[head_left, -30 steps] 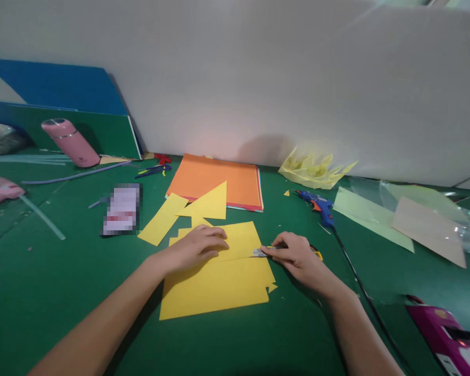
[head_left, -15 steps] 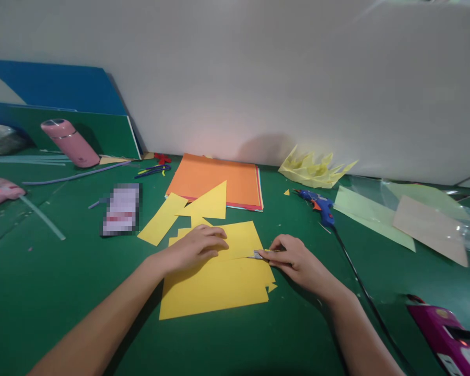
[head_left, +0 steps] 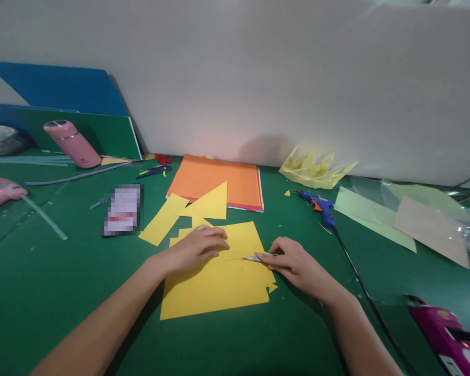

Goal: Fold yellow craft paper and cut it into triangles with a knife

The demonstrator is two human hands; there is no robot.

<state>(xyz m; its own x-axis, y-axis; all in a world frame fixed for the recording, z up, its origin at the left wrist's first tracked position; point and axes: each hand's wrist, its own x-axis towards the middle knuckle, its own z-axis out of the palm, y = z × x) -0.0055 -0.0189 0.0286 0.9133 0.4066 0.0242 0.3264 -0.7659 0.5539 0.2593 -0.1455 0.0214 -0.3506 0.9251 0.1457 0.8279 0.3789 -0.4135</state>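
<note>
Yellow rectangular paper sheets [head_left: 215, 292] lie layered flat, centre of the green tabletop [head_left: 235, 344]. Left hand [head_left: 199, 245]: palm down on paper, fingers slightly spread, grasping nothing. Right hand [head_left: 292, 261]: thumb and fingers pinch a slim silver metal-tipped tool [head_left: 251, 258] over the sheets. Tabletop extends between near paper edge and viewer; rightward, room reaches the black cord [head_left: 356, 277].

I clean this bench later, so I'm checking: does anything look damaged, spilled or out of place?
Nothing looks spilled. The flat yellow paper under the left hand looks jagged at its right edge, unlike its straight near edge. A tiny yellow triangular scrap lies stray by the blue plastic glue gun.
</note>
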